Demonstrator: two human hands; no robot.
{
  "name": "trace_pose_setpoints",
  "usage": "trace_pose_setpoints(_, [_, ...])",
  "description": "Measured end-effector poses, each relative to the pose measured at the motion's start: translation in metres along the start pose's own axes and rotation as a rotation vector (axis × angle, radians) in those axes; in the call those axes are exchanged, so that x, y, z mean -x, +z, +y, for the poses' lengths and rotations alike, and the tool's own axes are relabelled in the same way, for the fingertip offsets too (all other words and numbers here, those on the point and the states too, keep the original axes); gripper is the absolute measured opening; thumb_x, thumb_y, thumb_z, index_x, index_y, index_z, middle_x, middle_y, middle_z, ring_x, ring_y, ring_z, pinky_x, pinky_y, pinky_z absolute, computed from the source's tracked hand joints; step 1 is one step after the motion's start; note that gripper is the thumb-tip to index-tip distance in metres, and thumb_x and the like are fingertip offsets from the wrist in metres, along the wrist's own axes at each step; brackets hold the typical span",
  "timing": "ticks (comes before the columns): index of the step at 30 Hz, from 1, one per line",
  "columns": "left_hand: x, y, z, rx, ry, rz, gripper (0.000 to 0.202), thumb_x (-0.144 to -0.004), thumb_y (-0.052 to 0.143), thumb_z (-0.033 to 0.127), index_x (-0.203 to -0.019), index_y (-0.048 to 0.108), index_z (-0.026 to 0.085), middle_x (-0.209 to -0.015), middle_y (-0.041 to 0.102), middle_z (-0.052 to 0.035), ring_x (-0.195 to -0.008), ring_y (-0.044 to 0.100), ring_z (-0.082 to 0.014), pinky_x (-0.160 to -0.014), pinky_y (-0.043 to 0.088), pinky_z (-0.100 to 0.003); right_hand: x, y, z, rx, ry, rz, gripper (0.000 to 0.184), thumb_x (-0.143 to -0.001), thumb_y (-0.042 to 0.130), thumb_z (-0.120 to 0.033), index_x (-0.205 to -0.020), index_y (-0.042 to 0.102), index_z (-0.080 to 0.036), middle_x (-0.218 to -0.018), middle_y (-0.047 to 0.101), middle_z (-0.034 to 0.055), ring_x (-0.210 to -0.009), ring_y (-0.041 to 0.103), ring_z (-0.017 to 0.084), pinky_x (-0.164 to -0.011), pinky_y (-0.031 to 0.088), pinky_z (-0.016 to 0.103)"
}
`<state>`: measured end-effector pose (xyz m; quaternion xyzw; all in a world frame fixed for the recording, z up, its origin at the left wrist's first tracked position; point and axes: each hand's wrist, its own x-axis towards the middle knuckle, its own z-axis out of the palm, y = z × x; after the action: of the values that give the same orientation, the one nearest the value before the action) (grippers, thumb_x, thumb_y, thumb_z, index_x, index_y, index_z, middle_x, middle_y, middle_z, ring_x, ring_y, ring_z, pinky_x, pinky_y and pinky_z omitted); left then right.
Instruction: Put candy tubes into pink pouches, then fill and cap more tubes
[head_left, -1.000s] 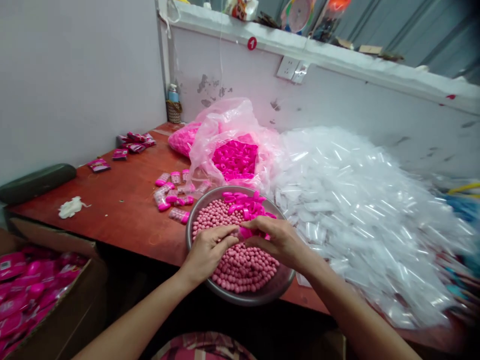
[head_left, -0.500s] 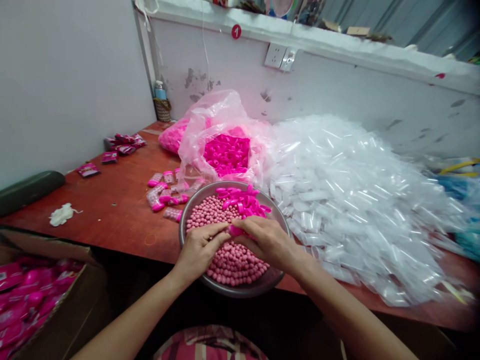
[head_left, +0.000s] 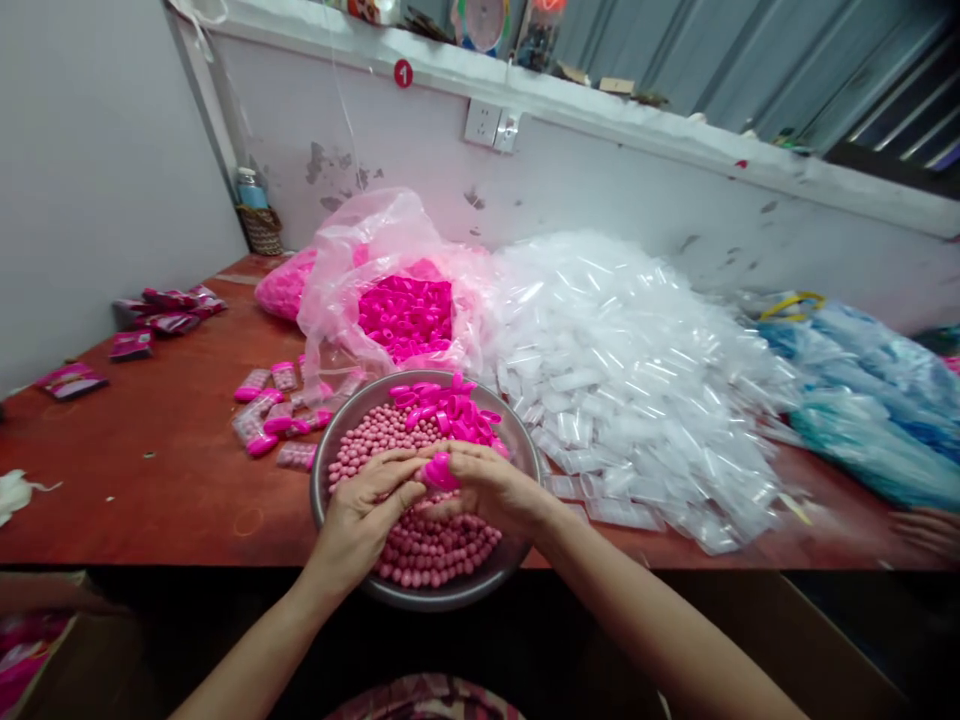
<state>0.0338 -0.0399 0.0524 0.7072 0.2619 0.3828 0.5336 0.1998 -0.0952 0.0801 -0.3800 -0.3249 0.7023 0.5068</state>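
Observation:
Over the metal bowl [head_left: 529,470], my left hand [head_left: 360,515] and my right hand [head_left: 495,487] meet around a small container with a pink cap [head_left: 439,472]. My left fingers pinch its clear lower end, mostly hidden. At the cap, the fingers of my right hand are curled round it. Pink beads [head_left: 435,560] fill much of the bowl below. Loose pink caps [head_left: 457,412] lie at the bowl's far side.
Left of the bowl lie filled containers [head_left: 259,420]. Behind stands a bag of pink caps [head_left: 405,310]. Clear plastic containers [head_left: 630,380] are heaped to the right, beside blue bags [head_left: 885,400]. Another person's hand [head_left: 926,525] rests at the table's right edge. A carton [head_left: 45,650] stands lower left.
The view has swung right, bringing the blue bags and another person's hand into sight. More of the pink cap now shows between my fingers; both hands still hold the container.

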Motion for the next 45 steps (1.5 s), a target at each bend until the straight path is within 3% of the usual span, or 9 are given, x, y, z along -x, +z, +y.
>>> trace_pose_setpoints(4, [0.003,-0.002,-0.001,-0.082,0.046,-0.019,0.026,-0.082,0.054,0.025,-0.107,0.063,0.024,-0.110,0.063,-0.0031,-0.103,0.055,-0.0173,-0.095,0.040,-0.031,-0.005,0.011,0.008,-0.116,0.017,0.033,0.018,-0.073,0.059,-0.027,-0.083,0.062,-0.012,-0.074,0.063,0.0032,-0.069,0.060,0.015,-0.074,0.049,0.039])
trace_pose_setpoints(11, [0.007,0.001,-0.001,-0.184,0.130,-0.039,0.026,-0.081,0.055,0.021,-0.106,0.063,0.023,-0.107,0.064,-0.0027,-0.099,0.057,-0.0163,-0.091,0.043,-0.027,-0.004,0.010,0.028,-0.316,0.002,0.116,0.014,-0.069,0.060,-0.026,-0.078,0.060,-0.015,-0.065,0.062,-0.0006,-0.061,0.059,0.013,-0.078,0.048,0.042])
trace_pose_setpoints(17, [0.004,0.002,0.008,-0.021,-0.004,-0.026,0.026,-0.082,0.054,0.022,-0.107,0.063,0.022,-0.109,0.064,-0.0026,-0.098,0.058,-0.0167,-0.090,0.044,-0.027,0.002,0.016,0.024,-0.282,-0.045,0.104,0.016,-0.074,0.061,-0.026,-0.088,0.061,-0.018,-0.078,0.065,-0.0001,-0.074,0.060,0.014,-0.083,0.045,0.040])
trace_pose_setpoints(23, [0.002,0.003,0.009,0.106,-0.053,-0.006,0.029,-0.082,0.052,0.020,-0.109,0.062,0.021,-0.108,0.064,-0.0033,-0.097,0.060,-0.0188,-0.089,0.046,-0.030,-0.004,0.010,0.020,-0.313,0.075,0.018,0.033,-0.083,0.049,-0.046,-0.094,0.061,-0.018,-0.081,0.066,0.0037,-0.079,0.061,0.018,-0.085,0.043,0.044])
trace_pose_setpoints(29, [0.004,0.002,0.010,0.097,-0.044,0.028,0.029,-0.081,0.052,0.017,-0.107,0.063,0.021,-0.105,0.065,-0.0034,-0.095,0.060,-0.0191,-0.087,0.047,-0.031,-0.006,0.004,0.024,-0.298,0.127,0.056,0.022,-0.080,0.054,-0.036,-0.095,0.060,-0.020,-0.080,0.067,0.0026,-0.077,0.062,0.018,-0.083,0.044,0.045])
trace_pose_setpoints(34, [0.004,0.000,0.010,0.109,-0.068,0.032,0.029,-0.081,0.051,0.018,-0.107,0.063,0.020,-0.103,0.066,-0.0032,-0.094,0.061,-0.0193,-0.086,0.047,-0.030,-0.007,0.008,0.024,-0.258,0.138,0.066,0.027,-0.077,0.057,-0.040,-0.096,0.060,-0.020,-0.081,0.067,0.0035,-0.077,0.063,0.019,-0.078,0.047,0.043])
trace_pose_setpoints(36, [0.003,0.000,0.009,0.122,-0.084,0.034,0.029,-0.081,0.051,0.018,-0.107,0.063,0.020,-0.103,0.066,-0.0029,-0.094,0.061,-0.0195,-0.086,0.047,-0.030,-0.007,0.012,0.025,-0.231,0.106,0.100,0.030,-0.079,0.055,-0.042,-0.099,0.058,-0.020,-0.082,0.067,0.0040,-0.077,0.063,0.019,-0.076,0.048,0.042])
trace_pose_setpoints(41, [0.002,0.002,0.008,0.118,-0.108,0.080,0.026,-0.080,0.053,0.020,-0.103,0.066,0.020,-0.097,0.068,-0.0019,-0.090,0.062,-0.0191,-0.084,0.047,-0.029,-0.006,0.018,0.036,-0.035,-0.151,0.331,0.024,-0.078,0.059,-0.039,-0.098,0.052,-0.027,-0.086,0.065,0.0002,-0.073,0.064,0.018,-0.070,0.052,0.036])
trace_pose_setpoints(45, [0.003,0.003,0.007,0.095,-0.114,0.115,0.025,-0.079,0.055,0.019,-0.100,0.067,0.019,-0.090,0.069,-0.0021,-0.086,0.063,-0.0187,-0.083,0.048,-0.029,-0.003,0.017,0.040,0.109,-0.217,0.396,0.022,-0.077,0.061,-0.038,-0.093,0.053,-0.026,-0.088,0.064,0.0001,-0.074,0.064,0.017,-0.067,0.054,0.034])
